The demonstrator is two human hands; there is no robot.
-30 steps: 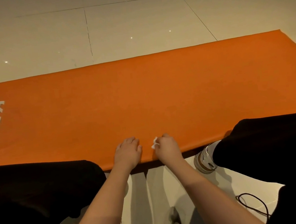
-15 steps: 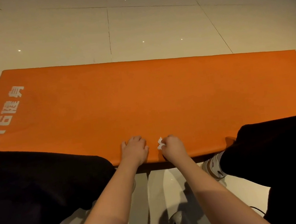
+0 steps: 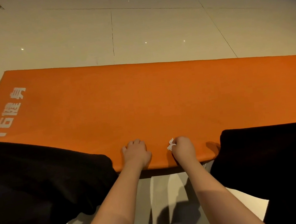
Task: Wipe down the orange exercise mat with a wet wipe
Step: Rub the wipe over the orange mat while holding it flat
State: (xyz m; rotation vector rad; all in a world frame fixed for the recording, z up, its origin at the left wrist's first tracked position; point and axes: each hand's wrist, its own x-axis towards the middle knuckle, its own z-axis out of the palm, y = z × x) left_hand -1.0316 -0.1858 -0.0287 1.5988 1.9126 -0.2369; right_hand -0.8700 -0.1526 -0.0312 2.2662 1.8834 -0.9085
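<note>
Head view, right hand (image 3: 183, 149) gripping wet wipe (image 3: 170, 144), left hand (image 3: 136, 152) resting on orange mat (image 3: 142, 101)

Both forearms outstretched, left hand (image 3: 136, 152) palm-down, right hand (image 3: 183, 148) fisted round a wet wipe (image 3: 170, 144).

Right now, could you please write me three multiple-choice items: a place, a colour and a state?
1. Where on the orange mat do the left hand and right hand rest?
A) far edge
B) near edge, about midway along
C) left end

2. What colour is the lettering on the mat?
A) black
B) white
C) blue

3. What is the right hand doing?
A) lying flat, empty
B) hanging off the mat
C) gripping the wet wipe

1 B: both hands sit just inside the edge nearest the person.
2 B: the characters show white against orange.
3 C: white wipe sticks out of its curled fingers.
</note>
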